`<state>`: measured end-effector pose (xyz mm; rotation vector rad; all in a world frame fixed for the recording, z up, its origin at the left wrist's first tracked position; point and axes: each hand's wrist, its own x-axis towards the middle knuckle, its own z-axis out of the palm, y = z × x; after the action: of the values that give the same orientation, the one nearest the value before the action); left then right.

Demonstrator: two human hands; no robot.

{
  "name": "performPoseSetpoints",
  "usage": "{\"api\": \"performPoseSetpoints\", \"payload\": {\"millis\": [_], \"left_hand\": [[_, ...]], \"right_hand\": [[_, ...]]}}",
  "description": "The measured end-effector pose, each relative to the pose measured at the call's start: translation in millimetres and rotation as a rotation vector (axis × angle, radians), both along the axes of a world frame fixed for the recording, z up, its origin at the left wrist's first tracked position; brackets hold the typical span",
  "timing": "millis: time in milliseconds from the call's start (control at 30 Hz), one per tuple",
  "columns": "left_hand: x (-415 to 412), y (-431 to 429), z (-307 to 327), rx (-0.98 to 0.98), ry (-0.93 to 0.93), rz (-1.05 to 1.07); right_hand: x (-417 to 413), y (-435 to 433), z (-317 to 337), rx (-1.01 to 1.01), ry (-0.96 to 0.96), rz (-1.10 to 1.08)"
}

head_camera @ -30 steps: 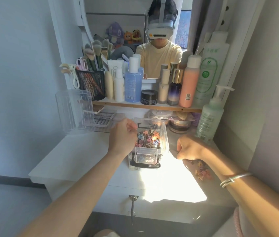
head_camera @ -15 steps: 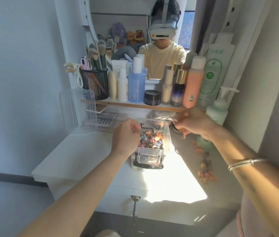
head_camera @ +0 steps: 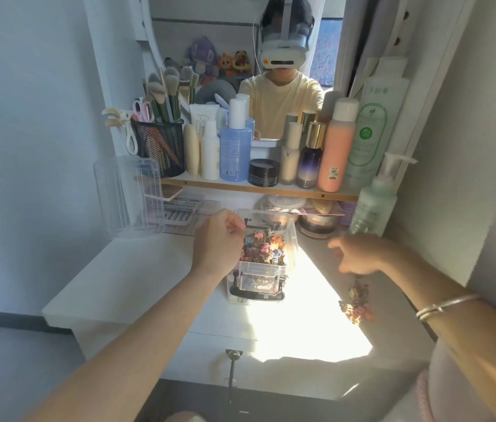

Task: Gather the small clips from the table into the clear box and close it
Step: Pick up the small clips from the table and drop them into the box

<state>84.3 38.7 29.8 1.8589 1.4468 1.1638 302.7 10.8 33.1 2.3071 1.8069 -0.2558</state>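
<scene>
— While sunlight falls across the white surface (head_camera: 137,278), how do the arms lie?
— Both forearms reach forward over it. The left comes from the lower left straight to the clear box (head_camera: 266,268) at the middle. The right comes from the lower right edge, angled in toward the box.
— And the box?
— It is open and heaped with small coloured clips (head_camera: 263,248), its black latch facing the person. Its clear lid (head_camera: 128,196) stands upright well to the left, at the back of the surface.
— The left hand (head_camera: 219,239)?
— Its fingers are curled, clenched on the box's far-left rim.
— The right hand (head_camera: 359,254)?
— It hovers just right of the box, fingers curled downward and blurred. I cannot tell whether it pinches anything.
— Any clips outside?
— A pile of loose clips (head_camera: 357,303) lies on the surface nearer the person, apart from that hand. A silver bangle (head_camera: 444,306) circles the right wrist.
</scene>
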Motion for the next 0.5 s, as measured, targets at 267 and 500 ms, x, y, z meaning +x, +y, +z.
{"api": "performPoseSetpoints", "payload": {"millis": [267, 500], "left_hand": [[3.1, 0.7, 0.0, 0.013, 0.016, 0.002], [3.5, -2.0, 1.4, 0.005, 0.001, -0.003]], "right_hand": [[4.0, 7.5, -21.8, -0.012, -0.087, 0.057], [-4.4, -1.5, -15.1, 0.177, 0.077, 0.083]]}}
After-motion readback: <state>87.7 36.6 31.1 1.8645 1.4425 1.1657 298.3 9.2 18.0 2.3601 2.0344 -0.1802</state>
